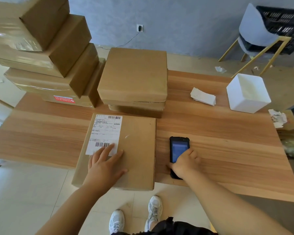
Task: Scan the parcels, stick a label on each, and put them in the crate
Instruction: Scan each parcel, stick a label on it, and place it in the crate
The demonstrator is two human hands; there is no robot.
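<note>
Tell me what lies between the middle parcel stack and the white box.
Head view: a small pile of white paper slips on the table, between parcel stack and white box.

Wood-grain tabletop carrying parcels, a scanner and labelling supplies.

A flat cardboard parcel with a white shipping label on its left half lies at the near edge and overhangs it. Just beside it on the right lies a black handheld scanner, screen up. Behind the parcel two flat cardboard boxes are stacked. To their left, at the far left corner, stands a taller pile of taped boxes, the bottom one bearing a red sticker. Toward the far right lie a loose sheaf of white labels and, near it, an open white square container.
</note>
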